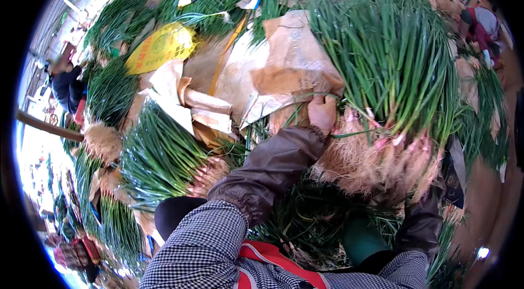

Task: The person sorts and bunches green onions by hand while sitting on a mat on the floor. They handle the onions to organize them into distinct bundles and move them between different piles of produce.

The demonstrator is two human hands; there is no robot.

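Observation:
A large pile of green onions (393, 63) with pink-white bases and long tan roots (380, 162) lies before me, leaves pointing away. My left hand (322, 112) is at the pile's left side with its fingers curled, over the edge of a tan woven sack (294, 63). Thin green leaves pass by the fingers; whether they are gripped is unclear. Down at the lower right, my right arm in a brown sleeve cover (419, 221) reaches up under the hanging roots. The right hand itself is hidden there.
A smaller bunch of green onions (163, 153) lies left of my arm, near folded sacking (208, 108) and a yellow printed bag (163, 47). Loose green leaves (319, 215) litter the ground by my green boot (362, 235). Other people sit among further piles at both sides.

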